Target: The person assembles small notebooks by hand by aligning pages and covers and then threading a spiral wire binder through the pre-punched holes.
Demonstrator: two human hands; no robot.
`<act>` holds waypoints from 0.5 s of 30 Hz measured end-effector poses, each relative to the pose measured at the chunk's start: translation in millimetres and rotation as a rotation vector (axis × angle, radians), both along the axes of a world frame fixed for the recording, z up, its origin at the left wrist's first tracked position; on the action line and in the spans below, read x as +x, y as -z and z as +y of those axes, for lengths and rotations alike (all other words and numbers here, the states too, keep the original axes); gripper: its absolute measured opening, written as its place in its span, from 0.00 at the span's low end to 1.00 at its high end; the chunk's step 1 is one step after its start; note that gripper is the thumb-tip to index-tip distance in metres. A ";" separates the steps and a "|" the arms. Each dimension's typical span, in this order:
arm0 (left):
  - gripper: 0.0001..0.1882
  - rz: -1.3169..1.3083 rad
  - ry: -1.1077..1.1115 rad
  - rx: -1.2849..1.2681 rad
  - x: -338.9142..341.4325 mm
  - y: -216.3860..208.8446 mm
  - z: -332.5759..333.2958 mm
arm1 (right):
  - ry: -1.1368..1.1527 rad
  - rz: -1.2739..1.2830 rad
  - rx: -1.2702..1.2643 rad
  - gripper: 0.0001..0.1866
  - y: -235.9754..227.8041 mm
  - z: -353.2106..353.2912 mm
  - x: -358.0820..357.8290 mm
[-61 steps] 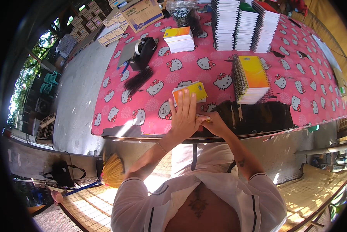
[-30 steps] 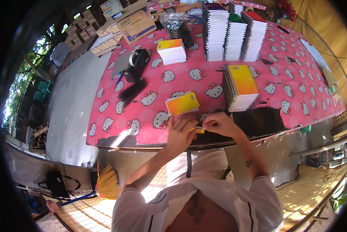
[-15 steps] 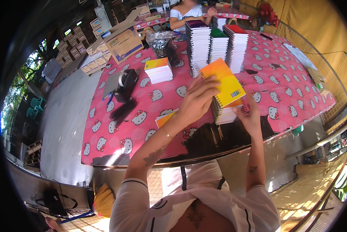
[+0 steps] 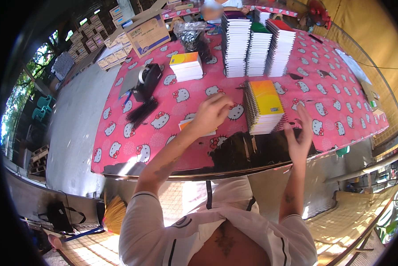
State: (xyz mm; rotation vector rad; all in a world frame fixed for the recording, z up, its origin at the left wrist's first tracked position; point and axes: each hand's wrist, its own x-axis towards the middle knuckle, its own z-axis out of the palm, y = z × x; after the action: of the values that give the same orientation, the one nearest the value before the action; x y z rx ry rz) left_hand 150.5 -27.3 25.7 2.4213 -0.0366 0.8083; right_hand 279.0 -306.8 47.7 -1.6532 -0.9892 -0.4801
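A stack of spiral notebooks [image 4: 265, 99] with yellow-orange covers stands in front of me near the table's front edge, coils showing along its sides. My left hand [image 4: 213, 113] hovers left of the stack, apart from it, its fingers loosely bent with nothing seen in them. To the right of the stack, my right hand [image 4: 300, 131] is open, thumb and fingers spread near the lower right corner. Under my left forearm lie yellow-orange covered pieces [image 4: 184, 125], mostly hidden. Behind the stack rise tall notebook piles with purple [image 4: 236, 44], green [image 4: 259, 48] and red [image 4: 279, 48] covers.
A block of yellow-covered paper [image 4: 185, 67], a black tape dispenser [image 4: 148, 82] and a bundle of black wire-like strands [image 4: 142, 112] lie on the pink tablecloth [image 4: 181, 95]. Behind are a plastic bag [image 4: 191, 37], a cardboard box [image 4: 148, 34] and another person [image 4: 228, 4].
My left hand has let go of the top notebook and drawn back left. That notebook, tilted before, now lies flat on the stack. My right hand has moved slightly off to the right.
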 end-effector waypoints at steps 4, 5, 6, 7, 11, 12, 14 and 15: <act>0.15 0.234 -0.132 0.259 -91.8 49.0 11.6 | -0.514 0.372 0.088 0.17 22.8 -19.8 -46.7; 0.15 0.224 -0.167 0.351 -102.1 58.3 11.4 | -0.640 0.438 0.059 0.17 29.2 -8.4 -56.0; 0.15 0.193 -0.161 0.374 -106.2 67.0 14.6 | -0.663 0.459 -0.048 0.17 37.6 9.3 -62.7; 0.15 0.164 -0.152 0.398 -110.6 76.4 18.6 | -0.684 0.481 -0.154 0.17 48.4 29.9 -68.9; 0.13 0.131 -0.187 0.378 -106.4 82.7 24.5 | -0.530 0.291 -0.383 0.20 93.4 92.5 -65.3; 0.13 0.102 -0.179 0.381 -105.3 83.5 25.9 | -0.474 0.213 -0.425 0.21 107.4 103.7 -61.8; 0.12 0.039 -0.163 0.392 -101.4 82.4 30.3 | -0.404 0.150 -0.493 0.22 125.4 120.3 -57.3; 0.11 0.114 -0.170 0.309 -101.6 82.2 31.6 | -0.374 0.122 -0.532 0.23 127.2 125.5 -59.1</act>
State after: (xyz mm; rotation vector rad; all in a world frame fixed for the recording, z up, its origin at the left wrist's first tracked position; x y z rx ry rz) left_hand 48.9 4.3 -56.5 2.7895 0.0970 0.7859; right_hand 219.9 -181.3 -79.5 -1.8696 -1.3751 0.1512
